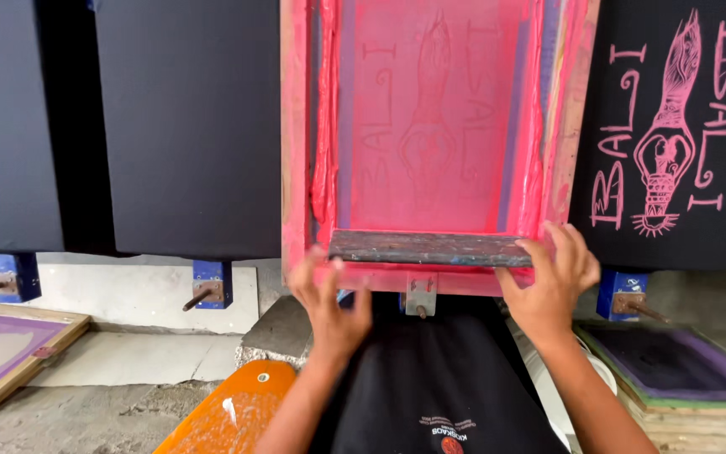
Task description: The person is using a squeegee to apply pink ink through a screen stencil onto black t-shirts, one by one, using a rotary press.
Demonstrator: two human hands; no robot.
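Note:
A wooden screen-printing frame [296, 126], smeared with pink ink, lies over a platen in front of me; a faint figure design shows in its mesh. A dark wooden squeegee [426, 248] rests across the frame's near end. My left hand [329, 303] grips the frame's near rail at the squeegee's left end. My right hand [552, 282] holds the squeegee's right end and the frame's near right corner, fingers curled over them.
Right of the frame is a black shirt [674, 227] with a pink printed figure and lettering. Two plain black shirts [186, 126] lie on platens at left. Purple-meshed frames [2, 349] sit low on both sides. An orange board [228, 412] lies below.

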